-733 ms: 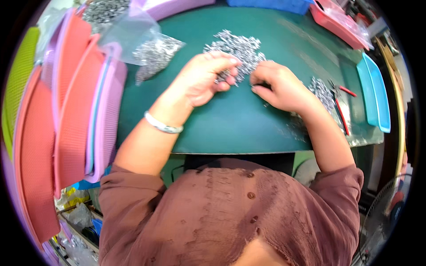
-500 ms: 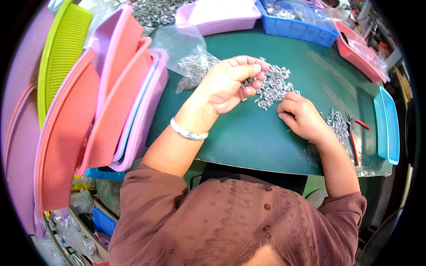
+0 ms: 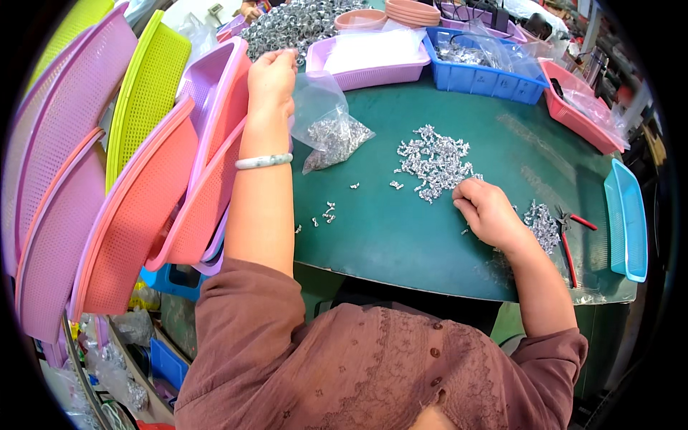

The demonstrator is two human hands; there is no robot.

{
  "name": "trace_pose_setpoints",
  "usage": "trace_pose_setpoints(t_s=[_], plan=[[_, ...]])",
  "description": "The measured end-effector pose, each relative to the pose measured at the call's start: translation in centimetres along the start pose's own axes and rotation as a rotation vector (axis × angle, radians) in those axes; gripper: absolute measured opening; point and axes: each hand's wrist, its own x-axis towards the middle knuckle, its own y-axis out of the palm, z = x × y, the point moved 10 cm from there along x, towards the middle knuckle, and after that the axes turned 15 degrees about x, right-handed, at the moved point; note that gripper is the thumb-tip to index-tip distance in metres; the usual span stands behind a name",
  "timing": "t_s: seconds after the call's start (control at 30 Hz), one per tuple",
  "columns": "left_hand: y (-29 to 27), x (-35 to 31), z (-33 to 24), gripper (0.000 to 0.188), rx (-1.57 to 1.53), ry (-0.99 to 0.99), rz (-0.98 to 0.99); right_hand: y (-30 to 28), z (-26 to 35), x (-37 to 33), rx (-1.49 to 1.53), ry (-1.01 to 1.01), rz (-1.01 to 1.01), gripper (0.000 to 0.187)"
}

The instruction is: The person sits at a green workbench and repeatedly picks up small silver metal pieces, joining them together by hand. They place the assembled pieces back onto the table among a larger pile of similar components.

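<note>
My left hand (image 3: 274,77) is stretched far forward at the left, beside the stacked baskets. Its fingers are curled closed, and whatever they hold is hidden. My right hand (image 3: 491,212) rests low over the green table, thumb against curled fingers, at the edge of a pile of small silvery metal parts (image 3: 433,161). What it grips, if anything, cannot be made out. A second, smaller pile of metal parts (image 3: 542,226) lies beyond my right wrist, alongside red-handled pliers (image 3: 570,251). A few loose parts (image 3: 329,213) are scattered left of centre. A clear plastic bag (image 3: 335,140) of metal parts lies near my left forearm.
Perforated baskets in purple, green and coral (image 3: 129,215) stand stacked along the left. A heap of metal rings (image 3: 294,32), a lilac basket (image 3: 373,68), a blue crate (image 3: 487,82) and a pink tray (image 3: 584,111) line the back. A turquoise tray (image 3: 626,218) sits right. Another person's hand (image 3: 251,11) shows far back.
My left hand has moved from above the main pile, where it held small metal parts, forward and left. Loose parts now show on the table at left. The right hand stays by the pile.
</note>
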Motion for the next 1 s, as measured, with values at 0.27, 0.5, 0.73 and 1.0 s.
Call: trace_pose_setpoints(t_s=[0.27,0.5,0.73,1.0], plan=[[1.5,-1.3,-0.5,0.021,0.142,0.004,0.147,-0.7,0.3,0.0,0.046,-0.05,-0.055,0.01],[3.1,-4.4,-4.2,0.015,-0.015,0.325,0.165,-1.0,-0.9,-0.1,0.172,0.066,-0.123,0.009],[11.1,-14.5,-3.1,0.017,0.121,0.291,0.618,-1.6,-0.3,0.0,0.238,0.0,-0.143,0.007],[6.4,-17.7,-1.0,0.018,0.314,0.292,0.688,-1.7,-1.0,-0.4,0.268,0.035,-0.162,0.008]])
